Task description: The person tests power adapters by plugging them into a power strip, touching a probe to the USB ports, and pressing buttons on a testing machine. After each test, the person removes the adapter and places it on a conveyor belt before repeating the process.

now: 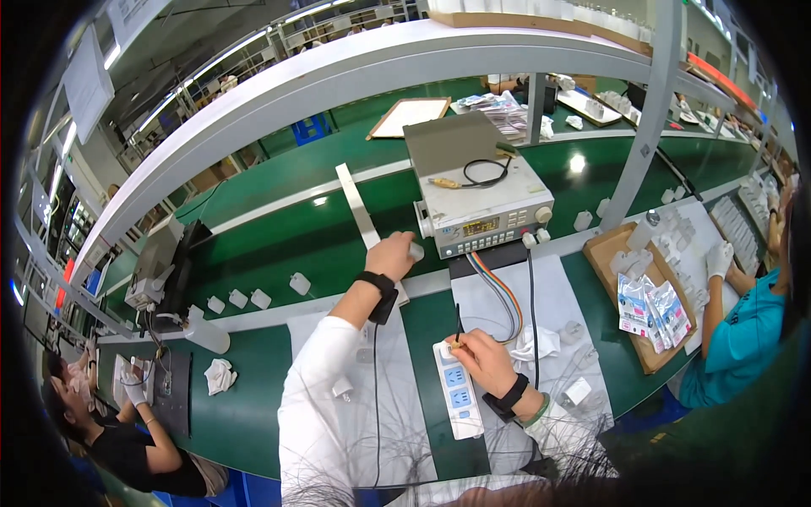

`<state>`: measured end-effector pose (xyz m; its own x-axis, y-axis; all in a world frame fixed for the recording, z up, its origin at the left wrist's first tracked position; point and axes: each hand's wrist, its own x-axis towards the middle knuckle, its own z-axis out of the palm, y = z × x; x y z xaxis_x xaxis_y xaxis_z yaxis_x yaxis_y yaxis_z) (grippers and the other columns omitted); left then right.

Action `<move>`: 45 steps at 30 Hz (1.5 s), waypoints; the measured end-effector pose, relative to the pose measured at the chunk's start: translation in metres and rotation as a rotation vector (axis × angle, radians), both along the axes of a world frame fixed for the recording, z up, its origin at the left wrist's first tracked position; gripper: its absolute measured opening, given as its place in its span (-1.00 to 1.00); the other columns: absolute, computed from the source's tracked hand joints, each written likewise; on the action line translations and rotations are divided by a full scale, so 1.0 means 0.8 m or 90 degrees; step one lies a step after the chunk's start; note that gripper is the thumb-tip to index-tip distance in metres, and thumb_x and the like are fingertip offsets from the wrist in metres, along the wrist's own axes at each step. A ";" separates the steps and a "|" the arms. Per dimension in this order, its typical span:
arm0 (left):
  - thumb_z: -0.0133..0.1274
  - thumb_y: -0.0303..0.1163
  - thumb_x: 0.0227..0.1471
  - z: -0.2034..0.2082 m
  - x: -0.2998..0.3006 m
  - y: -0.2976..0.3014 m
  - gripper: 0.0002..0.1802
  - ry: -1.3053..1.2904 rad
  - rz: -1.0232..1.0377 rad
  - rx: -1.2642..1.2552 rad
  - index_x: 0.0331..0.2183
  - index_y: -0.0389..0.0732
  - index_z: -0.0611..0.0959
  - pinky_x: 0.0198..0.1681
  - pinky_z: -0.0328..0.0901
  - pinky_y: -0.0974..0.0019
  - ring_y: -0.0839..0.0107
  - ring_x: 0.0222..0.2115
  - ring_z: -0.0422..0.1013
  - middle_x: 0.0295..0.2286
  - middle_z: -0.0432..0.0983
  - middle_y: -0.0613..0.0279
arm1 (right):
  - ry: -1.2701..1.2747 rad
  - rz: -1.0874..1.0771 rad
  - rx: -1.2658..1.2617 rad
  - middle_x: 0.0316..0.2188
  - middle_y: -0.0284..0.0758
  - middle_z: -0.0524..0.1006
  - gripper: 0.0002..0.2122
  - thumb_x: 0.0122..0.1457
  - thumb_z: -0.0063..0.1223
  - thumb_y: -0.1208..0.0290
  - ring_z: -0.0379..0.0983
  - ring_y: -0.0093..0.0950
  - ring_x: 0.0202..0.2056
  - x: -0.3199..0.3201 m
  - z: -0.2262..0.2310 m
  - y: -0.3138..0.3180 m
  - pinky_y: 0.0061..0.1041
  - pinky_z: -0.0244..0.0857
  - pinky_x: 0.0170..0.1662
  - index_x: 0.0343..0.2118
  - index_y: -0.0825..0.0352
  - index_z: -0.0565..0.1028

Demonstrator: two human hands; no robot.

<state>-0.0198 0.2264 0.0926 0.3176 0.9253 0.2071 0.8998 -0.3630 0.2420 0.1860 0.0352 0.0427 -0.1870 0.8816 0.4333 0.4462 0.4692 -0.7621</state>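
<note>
My left hand (391, 257) is reached out over the green conveyor, left of a bench test instrument (481, 207). Its fingers are closed on a small white charger block (416, 252). My right hand (483, 362) is pinched at the upper end of a white power strip (460, 397) with blue sockets. From that pinch a thin black lead (458, 317) sticks up; its lower end is hidden by my fingers. A multicoloured ribbon cable (498, 291) runs down from the instrument. Under my left forearm, another white plug block (341, 388) lies on the white sheet.
Several white charger blocks (300, 283) stand along the conveyor's edge. A crumpled cloth (536, 343) lies right of my right hand. Farther right is a cardboard tray (650, 359) with packets, beside a co-worker's gloved hand (719, 258). A shelf post (646, 127) rises behind.
</note>
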 end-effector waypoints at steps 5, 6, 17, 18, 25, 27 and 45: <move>0.19 -0.21 -0.18 -0.058 0.007 0.053 -0.59 0.210 0.028 -0.069 -0.22 -0.08 0.56 -0.20 0.37 0.08 0.14 -0.25 0.47 -0.28 0.52 0.19 | 0.020 0.017 0.006 -0.40 -0.34 0.48 -0.82 0.16 0.08 0.32 0.48 -0.36 -0.46 -0.003 -0.006 0.001 -0.46 0.35 -0.42 -0.23 0.26 0.51; 0.20 -0.19 -0.19 -0.060 0.001 0.049 -0.60 0.233 0.022 -0.006 -0.23 -0.09 0.57 -0.21 0.37 0.10 0.15 -0.26 0.47 -0.29 0.53 0.19 | 0.017 0.021 0.011 -0.39 -0.34 0.48 -0.82 0.17 0.08 0.32 0.48 -0.35 -0.46 -0.004 -0.011 0.002 -0.46 0.35 -0.42 -0.22 0.26 0.51; 0.15 -0.16 -0.11 -0.009 -0.042 -0.190 -0.76 0.632 -0.169 -0.163 -0.39 -0.07 0.71 -0.26 0.28 0.17 0.27 -0.24 0.43 -0.32 0.59 0.24 | 0.025 0.028 0.002 -0.37 -0.33 0.48 -0.81 0.16 0.09 0.34 0.49 -0.35 -0.43 -0.002 -0.011 0.003 -0.47 0.36 -0.40 -0.21 0.28 0.50; 0.15 -0.16 -0.11 -0.015 -0.055 -0.194 -0.76 0.631 -0.170 -0.170 -0.39 -0.07 0.71 -0.26 0.28 0.17 0.27 -0.24 0.43 -0.32 0.59 0.24 | 0.028 0.028 0.001 -0.37 -0.33 0.48 -0.81 0.16 0.09 0.35 0.49 -0.35 -0.43 -0.004 -0.010 0.003 -0.47 0.36 -0.39 -0.21 0.28 0.50; 0.17 -0.46 0.01 -0.009 -0.023 -0.267 -0.69 -0.560 -0.081 -0.411 -0.15 -0.24 0.56 -0.19 0.38 0.36 0.39 -0.17 0.44 -0.27 0.52 0.26 | 0.037 0.021 0.017 -0.37 -0.32 0.48 -0.81 0.15 0.10 0.37 0.49 -0.35 -0.41 0.002 -0.014 0.004 -0.47 0.37 -0.37 -0.20 0.30 0.49; 0.16 -0.52 0.03 -0.029 -0.002 -0.295 -0.61 -0.731 -0.111 -0.439 -0.07 -0.27 0.48 -0.13 0.38 0.40 0.46 -0.13 0.42 -0.21 0.49 0.26 | 0.037 0.023 0.008 -0.36 -0.31 0.49 -0.81 0.15 0.10 0.38 0.49 -0.34 -0.41 0.000 -0.015 0.004 -0.47 0.37 -0.37 -0.20 0.31 0.49; 0.24 -0.34 -0.10 -0.052 0.011 -0.253 -0.50 -0.474 -0.193 -0.204 -0.06 -0.15 0.53 -0.14 0.31 0.27 0.23 -0.19 0.44 -0.18 0.52 0.16 | 0.063 0.019 0.044 -0.38 -0.29 0.48 -0.82 0.14 0.10 0.38 0.49 -0.32 -0.43 -0.001 -0.012 0.001 -0.44 0.36 -0.39 -0.22 0.32 0.49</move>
